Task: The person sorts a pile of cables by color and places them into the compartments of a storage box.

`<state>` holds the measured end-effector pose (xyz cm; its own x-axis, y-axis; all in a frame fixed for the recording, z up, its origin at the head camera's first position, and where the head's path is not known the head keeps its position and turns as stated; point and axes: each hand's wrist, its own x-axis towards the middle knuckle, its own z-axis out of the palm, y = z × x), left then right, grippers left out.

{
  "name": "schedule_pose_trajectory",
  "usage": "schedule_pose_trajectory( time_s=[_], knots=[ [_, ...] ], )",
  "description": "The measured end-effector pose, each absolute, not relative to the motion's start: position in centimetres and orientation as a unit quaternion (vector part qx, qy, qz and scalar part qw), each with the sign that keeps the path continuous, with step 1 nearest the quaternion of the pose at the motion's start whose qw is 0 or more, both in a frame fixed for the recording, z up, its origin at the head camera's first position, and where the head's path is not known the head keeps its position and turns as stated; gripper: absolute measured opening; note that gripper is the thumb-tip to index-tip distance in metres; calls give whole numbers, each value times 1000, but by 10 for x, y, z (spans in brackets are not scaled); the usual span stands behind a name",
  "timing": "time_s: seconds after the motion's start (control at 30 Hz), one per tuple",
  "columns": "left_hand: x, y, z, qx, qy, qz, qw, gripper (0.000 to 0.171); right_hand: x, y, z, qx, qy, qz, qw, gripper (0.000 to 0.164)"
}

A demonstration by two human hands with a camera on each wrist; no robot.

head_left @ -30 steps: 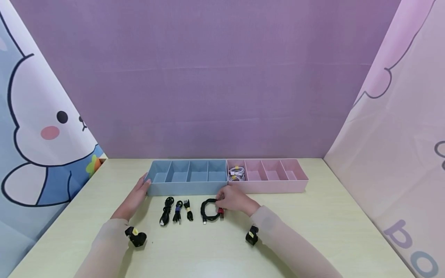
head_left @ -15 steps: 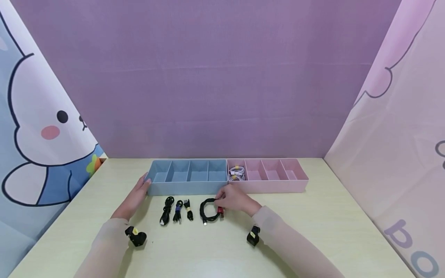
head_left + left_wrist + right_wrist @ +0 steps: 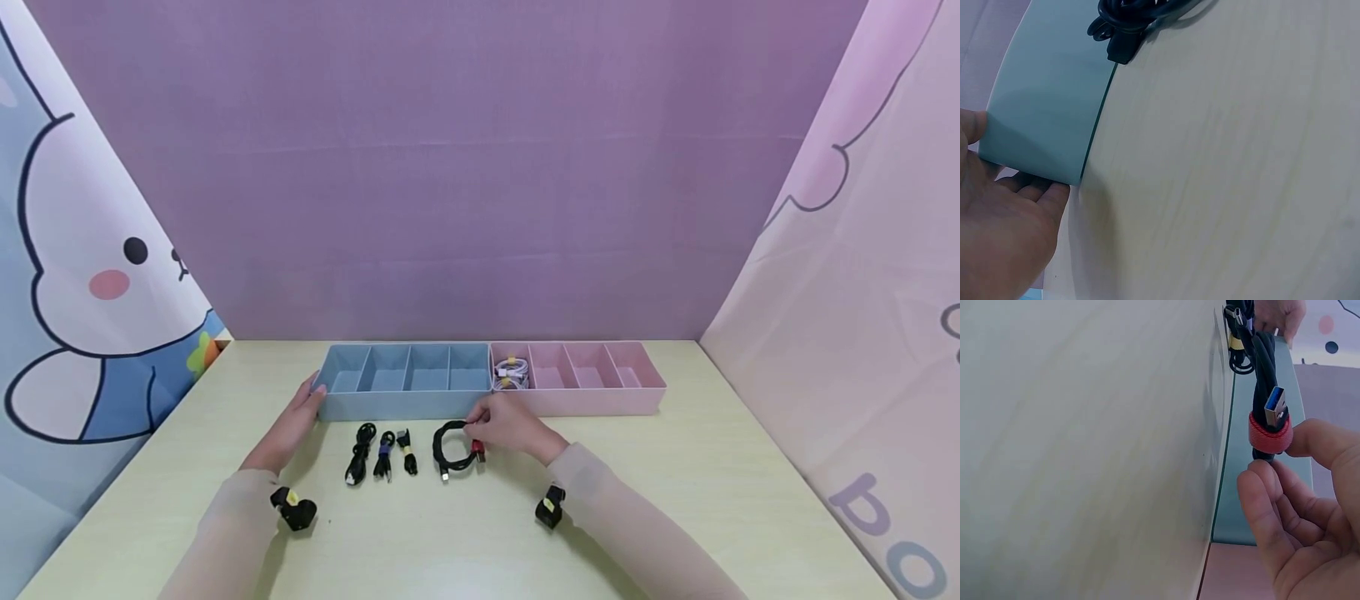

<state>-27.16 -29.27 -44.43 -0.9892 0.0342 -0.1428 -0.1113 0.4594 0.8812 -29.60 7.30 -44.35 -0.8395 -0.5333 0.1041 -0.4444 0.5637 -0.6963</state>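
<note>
A black USB cable (image 3: 442, 467), coiled in a loop with a red strap (image 3: 1270, 434), is pinched between the thumb and fingers of my right hand (image 3: 512, 427). In the right wrist view its blue-and-metal USB plug shows beside the strap. My left hand (image 3: 291, 422) grips the left end of the blue divided box (image 3: 405, 407), thumb at its top edge and fingers against the end wall, as the left wrist view shows. Left of the held cable lie three bundled black cables: one larger (image 3: 361, 454), one with a purple tie (image 3: 385, 456), one with a yellow tie (image 3: 407, 452).
A pink divided box (image 3: 585, 403) stands end to end with the blue one. White bundled cables (image 3: 511, 374) sit in its leftmost compartment. Both boxes stand near the back of the light wooden table (image 3: 420, 542), before a purple backdrop (image 3: 465, 167).
My right hand has raised the looped black cable slightly, and its loop has tilted. The left hand keeps its place on the blue box.
</note>
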Motion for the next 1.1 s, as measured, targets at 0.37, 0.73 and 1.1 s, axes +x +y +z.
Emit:
schedule_pose_trajectory(
  time_s=[0.37, 0.73, 1.1],
  knots=[
    [-273, -293, -447, -27, 851, 520, 70, 75, -297, 75, -439, -270, 879, -390, 49, 9],
    [-274, -293, -448, -26, 849, 523, 65, 71, -298, 76, -433, -273, 876, -396, 24, 8],
    [-274, -294, -448, -24, 850, 521, 67, 74, -300, 77, -427, -274, 873, -404, 5, 6]
  ],
)
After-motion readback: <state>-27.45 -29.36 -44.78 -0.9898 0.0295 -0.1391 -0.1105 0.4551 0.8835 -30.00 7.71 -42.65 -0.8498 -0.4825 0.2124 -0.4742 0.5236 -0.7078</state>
